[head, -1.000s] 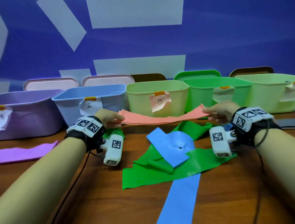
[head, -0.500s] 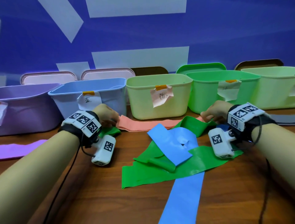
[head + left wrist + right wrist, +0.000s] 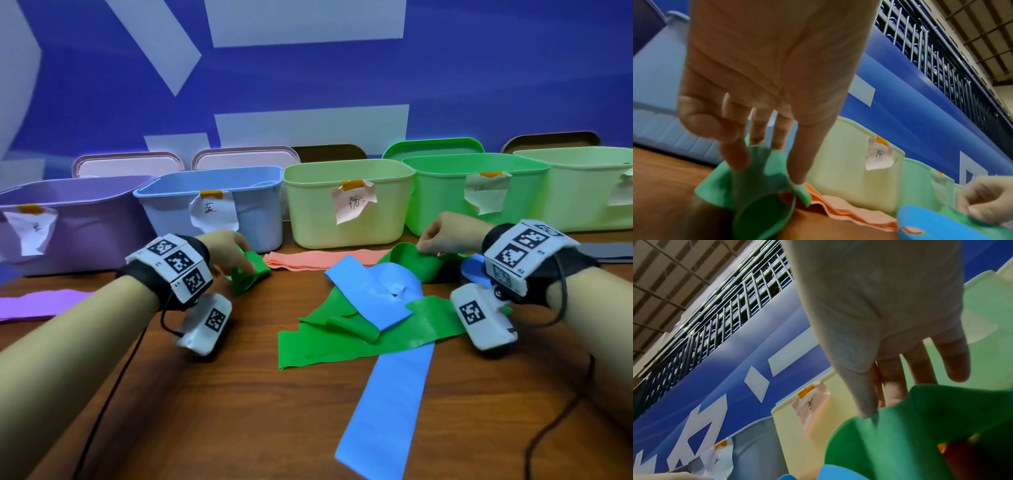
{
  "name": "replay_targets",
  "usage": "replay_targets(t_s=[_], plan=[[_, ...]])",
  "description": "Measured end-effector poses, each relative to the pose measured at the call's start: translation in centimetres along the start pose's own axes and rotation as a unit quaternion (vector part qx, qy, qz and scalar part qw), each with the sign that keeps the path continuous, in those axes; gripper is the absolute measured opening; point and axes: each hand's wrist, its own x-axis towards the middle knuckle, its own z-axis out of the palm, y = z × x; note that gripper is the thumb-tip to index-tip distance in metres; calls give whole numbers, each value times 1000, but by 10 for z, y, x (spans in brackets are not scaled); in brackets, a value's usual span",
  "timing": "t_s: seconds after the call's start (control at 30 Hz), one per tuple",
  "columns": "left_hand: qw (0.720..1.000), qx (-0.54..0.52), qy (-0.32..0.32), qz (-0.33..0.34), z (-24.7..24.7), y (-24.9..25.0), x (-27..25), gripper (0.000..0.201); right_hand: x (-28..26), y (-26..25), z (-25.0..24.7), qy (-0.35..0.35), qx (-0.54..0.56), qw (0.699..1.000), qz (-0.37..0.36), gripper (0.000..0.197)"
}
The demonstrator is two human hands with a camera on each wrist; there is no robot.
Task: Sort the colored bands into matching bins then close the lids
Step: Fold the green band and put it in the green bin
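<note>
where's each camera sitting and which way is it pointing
Head: worn on the head, looking forward and down at the table, bins and bands; shows both forearms, left hand, right hand.
Left wrist: under the left palm, looking along fingers touching a green band.
Right wrist: under the right hand, looking up toward the wall.
Shared: both wrist views show the yellow bin.

Bright, even light is falling from overhead — edges are bowing with wide-angle distortion, wrist views blurring close-up.
</note>
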Motion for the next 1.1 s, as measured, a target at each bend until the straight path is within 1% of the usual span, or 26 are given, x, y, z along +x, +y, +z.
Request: replay_targets(t_s=[0.07,0.13,0.27,0.33,0.37,0.47,0.53,0.57,0.7,0.8,0.87,0.93,1.03,1.1], plan=[[999,50,20,7,-1,2,-5,45,-4,-2,-1,19,2,1000,-6,10],[996,83,43,11,-5,2,-11,38,-11,-6,-4,37,-12,999,-6,9],[994,83,66,16,-10,-4,-20,24,-23,-15,-13,88,-36,995,-22,11],[992,75,100,34,-12,-8,-24,15,-27,-18,-17,124,-35,991,-37,15],[990,57,120,45,-13,-9,-27,14,-30,-20,-20,140,-32,989,-45,18],[981,-56,177,53,-25,-12,-35,24,-35,-26,-25,182,-26,981,-64,20],[965,-151,208,57,-36,-10,-41,33,-38,-30,-29,214,-27,974,-68,21],[954,-197,216,62,-40,-8,-46,33,-39,-32,-32,231,-23,970,-67,21],[906,-349,218,96,-56,2,-63,19,-51,-46,-45,305,21,949,-76,23],[871,-434,188,134,-57,9,-76,21,-62,-60,-53,341,76,932,-100,25],[853,-474,155,157,-48,12,-84,25,-68,-74,-52,333,122,928,-112,23],[837,-504,129,167,-31,14,-85,22,-72,-89,-45,285,159,937,-123,18],[815,-551,112,144,2,13,-81,7,-72,-108,-22,192,172,957,-131,23],[797,-584,87,127,20,11,-79,7,-70,-116,-6,151,156,967,-132,26]])
